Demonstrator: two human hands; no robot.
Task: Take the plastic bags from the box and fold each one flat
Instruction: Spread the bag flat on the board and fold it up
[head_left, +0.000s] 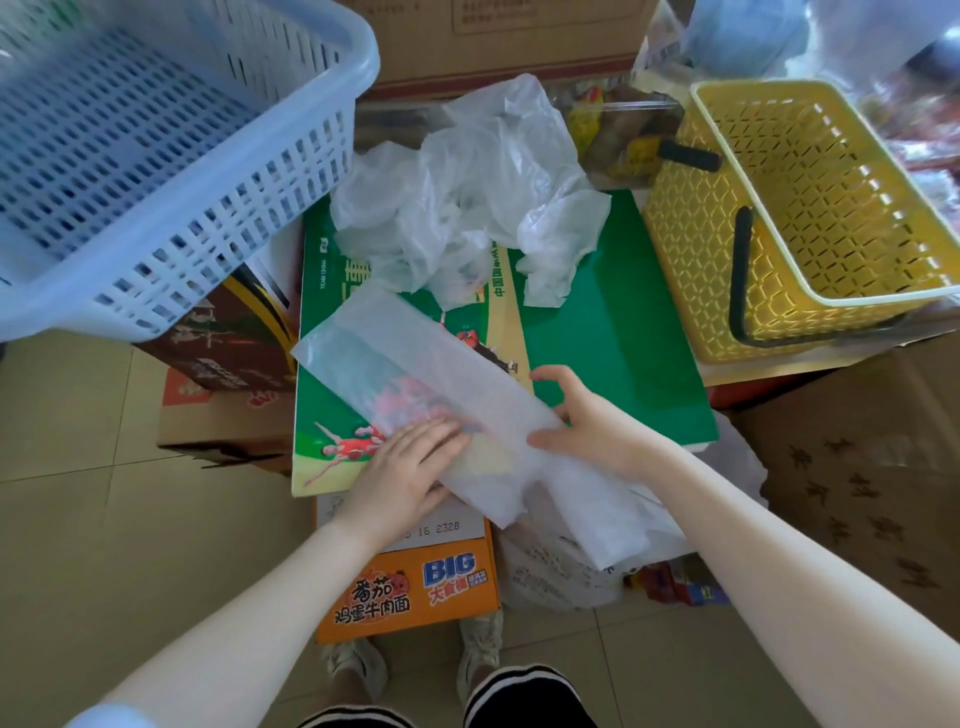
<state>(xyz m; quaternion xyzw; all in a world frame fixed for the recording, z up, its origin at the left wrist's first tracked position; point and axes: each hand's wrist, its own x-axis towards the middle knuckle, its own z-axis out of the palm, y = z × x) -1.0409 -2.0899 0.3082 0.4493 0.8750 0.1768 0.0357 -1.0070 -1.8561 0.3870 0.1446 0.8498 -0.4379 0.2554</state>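
One plastic bag (415, 374) lay as a long flat strip on the green box (623, 332) at the centre of the frame. The left hand (405, 467) pressed it with straight fingers; the right hand (582, 415) pinched its edge. Probably a fold was next, needing a firm crease. A crumpled pile of bags (467, 187) waited above, count unclear. Two baskets stood: blue basket (156, 156) upper left, yellow basket (810, 218) upper right.

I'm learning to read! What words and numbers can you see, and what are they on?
"BIG", "大食桶" and "番茄鸡蛋牛肉面": orange box.
"16 2328": white label on that box; the start is hidden.
"TEAM CHINA": green box, left edge.
Yellow stripe on the green box: Chinese characters, too small to read.
Brown boxes: print too blurred.
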